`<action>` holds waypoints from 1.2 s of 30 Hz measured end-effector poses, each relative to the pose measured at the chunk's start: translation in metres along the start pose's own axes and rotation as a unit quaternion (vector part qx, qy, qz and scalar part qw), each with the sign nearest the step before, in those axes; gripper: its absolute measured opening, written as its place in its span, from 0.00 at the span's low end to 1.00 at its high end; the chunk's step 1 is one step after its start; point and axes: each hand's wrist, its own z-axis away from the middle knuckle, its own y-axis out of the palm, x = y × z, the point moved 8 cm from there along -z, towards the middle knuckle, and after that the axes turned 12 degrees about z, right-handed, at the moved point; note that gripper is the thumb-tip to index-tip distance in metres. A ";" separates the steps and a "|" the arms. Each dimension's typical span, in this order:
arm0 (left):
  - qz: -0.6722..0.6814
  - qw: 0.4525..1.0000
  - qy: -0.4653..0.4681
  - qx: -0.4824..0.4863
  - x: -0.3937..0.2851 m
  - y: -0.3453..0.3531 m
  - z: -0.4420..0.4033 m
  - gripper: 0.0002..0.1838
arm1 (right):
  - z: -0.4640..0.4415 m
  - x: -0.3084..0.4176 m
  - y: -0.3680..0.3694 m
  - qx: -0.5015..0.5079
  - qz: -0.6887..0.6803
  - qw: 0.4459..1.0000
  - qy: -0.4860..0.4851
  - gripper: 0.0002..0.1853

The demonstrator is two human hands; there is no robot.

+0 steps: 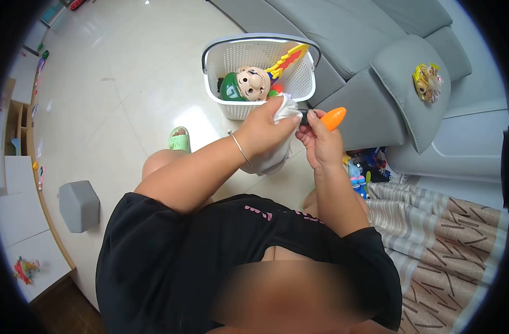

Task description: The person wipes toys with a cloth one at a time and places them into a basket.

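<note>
My left hand (264, 129) is closed on a white cloth (285, 108), which hangs bunched below the fingers. In my right hand (324, 143), thumb and fingers pinch an orange toy (333, 118) with a rounded tip and a black end; its exact kind is unclear. The cloth touches or nearly touches the black end. Just beyond my hands stands a white plastic basket (224, 107). Inside it lie a toy face with a green cap (249, 84) and a yellow and red toy blade (290, 60). My left hand partly hides the basket's near rim.
A grey sofa (332, 33) runs along the right, with a bagged yellow item (427, 83) on its cushion. Several toys (360, 172) lie by a patterned curtain (432, 222). A grey stool (79, 206) and white cabinets (26, 200) stand at left.
</note>
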 end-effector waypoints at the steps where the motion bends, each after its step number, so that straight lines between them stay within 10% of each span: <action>1: -0.086 0.993 0.080 0.011 -0.010 0.004 0.002 0.16 | -0.001 -0.001 0.003 0.012 -0.032 0.999 -0.003 0.12; 6: -0.194 0.974 0.114 -0.030 -0.014 -0.004 0.001 0.16 | 0.006 0.003 0.011 0.039 0.020 0.999 0.002 0.10; 17: 0.281 0.948 -0.151 0.000 0.003 -0.011 -0.008 0.18 | 0.016 0.022 0.013 0.027 0.070 0.993 -0.086 0.11; 23: 0.233 0.960 -0.155 -0.022 0.010 -0.011 -0.001 0.18 | 0.026 0.046 0.018 -0.004 0.307 0.903 -0.299 0.14; 26: 0.030 0.999 0.028 -0.014 -0.007 -0.010 0.000 0.17 | 0.047 0.060 0.042 0.002 0.443 0.771 -0.458 0.16; 36: 0.106 0.994 0.018 -0.023 -0.002 -0.023 -0.010 0.12 | 0.038 0.051 0.031 0.031 0.320 0.871 -0.372 0.16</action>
